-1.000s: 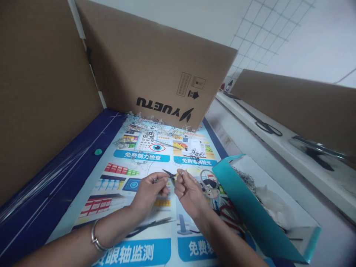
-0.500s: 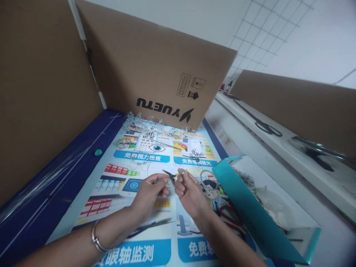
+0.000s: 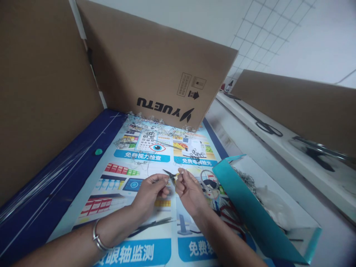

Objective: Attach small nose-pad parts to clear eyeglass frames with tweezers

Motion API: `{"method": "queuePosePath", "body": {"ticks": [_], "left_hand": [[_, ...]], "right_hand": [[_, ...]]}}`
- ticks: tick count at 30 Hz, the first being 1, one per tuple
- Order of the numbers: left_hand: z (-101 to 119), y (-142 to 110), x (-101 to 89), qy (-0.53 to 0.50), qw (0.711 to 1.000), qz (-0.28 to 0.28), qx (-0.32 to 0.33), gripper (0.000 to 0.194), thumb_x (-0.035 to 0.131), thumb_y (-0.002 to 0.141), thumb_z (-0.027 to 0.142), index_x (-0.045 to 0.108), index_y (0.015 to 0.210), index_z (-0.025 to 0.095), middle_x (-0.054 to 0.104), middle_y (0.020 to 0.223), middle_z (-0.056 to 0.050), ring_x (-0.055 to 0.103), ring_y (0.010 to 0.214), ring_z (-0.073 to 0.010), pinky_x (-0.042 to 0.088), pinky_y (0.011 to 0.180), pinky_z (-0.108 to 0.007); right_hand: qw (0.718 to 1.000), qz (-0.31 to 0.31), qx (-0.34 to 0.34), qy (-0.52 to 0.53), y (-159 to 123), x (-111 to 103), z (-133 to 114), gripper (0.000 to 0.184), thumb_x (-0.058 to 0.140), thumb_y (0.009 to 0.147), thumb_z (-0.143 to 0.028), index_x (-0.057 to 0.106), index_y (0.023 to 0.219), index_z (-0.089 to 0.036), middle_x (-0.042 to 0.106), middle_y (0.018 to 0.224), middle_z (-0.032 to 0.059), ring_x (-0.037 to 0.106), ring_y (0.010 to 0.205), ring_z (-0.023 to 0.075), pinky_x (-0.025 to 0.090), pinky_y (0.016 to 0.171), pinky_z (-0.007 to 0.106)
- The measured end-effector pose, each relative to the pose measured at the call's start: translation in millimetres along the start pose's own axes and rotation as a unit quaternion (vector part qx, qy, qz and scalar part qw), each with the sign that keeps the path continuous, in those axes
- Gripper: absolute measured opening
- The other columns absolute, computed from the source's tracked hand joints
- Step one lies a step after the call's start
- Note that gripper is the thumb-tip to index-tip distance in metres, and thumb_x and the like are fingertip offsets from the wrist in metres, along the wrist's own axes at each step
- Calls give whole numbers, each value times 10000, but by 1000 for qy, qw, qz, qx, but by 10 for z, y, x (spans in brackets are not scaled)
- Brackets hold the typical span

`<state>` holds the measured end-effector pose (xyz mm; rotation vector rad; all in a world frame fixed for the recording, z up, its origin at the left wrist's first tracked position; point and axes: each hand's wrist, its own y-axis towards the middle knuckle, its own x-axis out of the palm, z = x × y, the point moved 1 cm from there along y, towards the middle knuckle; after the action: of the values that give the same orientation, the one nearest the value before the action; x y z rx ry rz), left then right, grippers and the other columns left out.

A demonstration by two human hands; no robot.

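Observation:
Thumb and forefinger of my left hand (image 3: 154,191) are pinched together, apparently on a thin wire (image 3: 148,170) that arcs up beyond the fingers. My right hand (image 3: 190,191) is closed around small pointed pliers (image 3: 170,174) with dark jaws and a yellow handle. The jaws point left and stick out between the two hands. The right thumb and forefinger also meet at their tips; anything tiny between them is too small to make out. Both hands hover close together above the printed sheet (image 3: 164,233).
Clear beaded pieces (image 3: 133,122) lie along the far end, with black rings (image 3: 197,155) nearer. Tweezers (image 3: 151,224) rest under my left forearm. At right stand a wire coil (image 3: 209,180), red-handled scissors (image 3: 232,215) and a teal box (image 3: 250,211). Cardboard panels (image 3: 155,63) wall the back and left.
Almost nothing differs. Both hands keep their place and grip, and the pliers stay between them.

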<state>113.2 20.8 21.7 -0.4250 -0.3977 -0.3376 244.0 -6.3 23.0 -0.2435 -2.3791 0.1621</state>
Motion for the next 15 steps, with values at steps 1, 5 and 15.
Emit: {"method": "queuePosePath", "body": {"ticks": [1, 5, 15], "left_hand": [[4, -1, 3, -1, 1000, 2, -1, 203, 618, 706, 283, 583, 824, 122, 556, 504, 8, 464, 435, -65, 400, 486, -182], [11, -2, 10, 0, 1000, 4, -6, 198, 617, 703, 276, 579, 820, 120, 553, 499, 9, 459, 428, -64, 397, 482, -182], [-3, -6, 3, 3, 1000, 4, -10, 190, 611, 712, 271, 575, 817, 117, 549, 502, 6, 449, 427, -61, 382, 473, -181]], "right_hand": [[1000, 1, -1, -2, 0, -4, 3, 197, 605, 779, -306, 601, 921, -170, 485, 673, -34, 377, 491, 31, 298, 437, 163], [1000, 1, -2, -4, -3, -16, 16, 188, 599, 784, -299, 604, 922, -172, 486, 677, -32, 377, 491, 30, 301, 438, 162], [1000, 3, 4, 2, 12, -10, 18, 175, 578, 801, -291, 600, 927, -171, 479, 682, -36, 376, 494, 27, 301, 438, 157]]}}
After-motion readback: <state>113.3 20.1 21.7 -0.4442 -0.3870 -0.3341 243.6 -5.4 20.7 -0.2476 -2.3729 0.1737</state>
